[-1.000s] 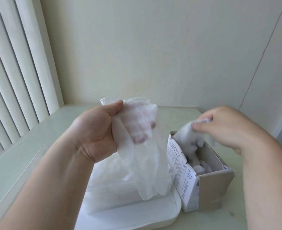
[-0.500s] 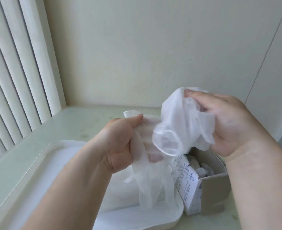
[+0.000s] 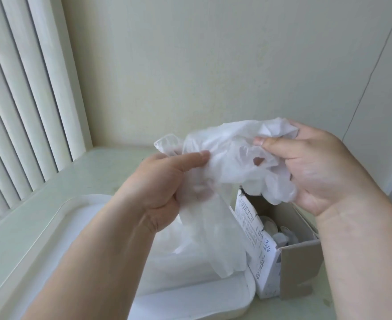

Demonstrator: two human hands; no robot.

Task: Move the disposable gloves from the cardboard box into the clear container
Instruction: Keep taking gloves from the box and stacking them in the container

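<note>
The left grip [image 3: 158,181] is closed around a bunch of thin white gloves [image 3: 213,204], thumb on top; the bunch hangs down over the clear container [image 3: 248,294]; the right grip [image 3: 317,172] pinches a crumpled glove [image 3: 232,144] between thumb and curled fingers, and this glove touches the left thumb; the 2 grips are near each other above the table [image 3: 86,165]; just right of the container stands the open cardboard box [image 3: 299,262], with more gloves [image 3: 282,237] inside.
</note>
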